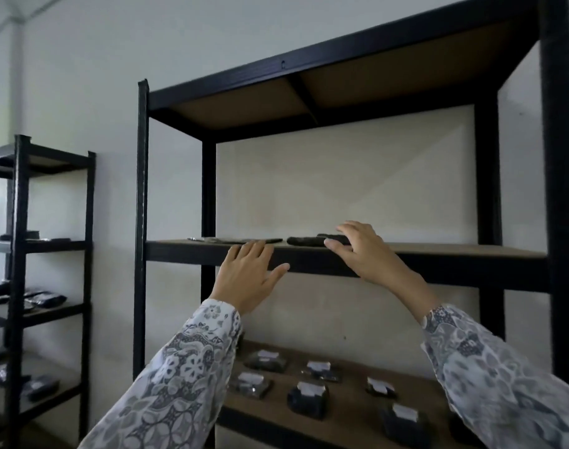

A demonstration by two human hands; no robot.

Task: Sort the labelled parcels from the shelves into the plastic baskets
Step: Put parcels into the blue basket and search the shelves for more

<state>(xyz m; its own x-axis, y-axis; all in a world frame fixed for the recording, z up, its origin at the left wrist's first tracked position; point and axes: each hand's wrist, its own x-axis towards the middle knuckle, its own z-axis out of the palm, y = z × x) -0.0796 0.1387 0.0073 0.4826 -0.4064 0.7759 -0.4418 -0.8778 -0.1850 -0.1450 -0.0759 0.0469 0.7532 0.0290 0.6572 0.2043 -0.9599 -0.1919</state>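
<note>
Pale wall (98,76) behind, w/ a tall black metal rack (142,222) in front of it; its boards are brown. A second, smaller rack (19,254) stands off to the left w/ dark parcels on several levels.

Both arms reach up to the mid shelf (455,251) of the tall rack, sleeves in a grey-white floral print. Left hand (249,273) is spread, fingers straight, fingertips on or just over the shelf's front edge, thumb out to the right. It holds nothing. Just beyond its fingertips a thin flat dark parcel (244,240) lies on the board, seen edge-on; can't tell whether the fingers touch it.

Right hand (362,251) is raised at the same shelf, fingers loosely bent and parted, thumb pointing left. A thicker dark parcel (306,241) lies flat on the board, its right end running behind the thumb and palm. Another dark piece sits on or behind it near the fingers, blurred. Fingers arch over the parcel's right end but no closed grip shows; contact can't be told.

Lower shelf (348,413), below and between the arms, carries approx. seven black parcels w/ white labels (309,396), spaced apart in rows, well below both hands. The hands have none of them.
</note>
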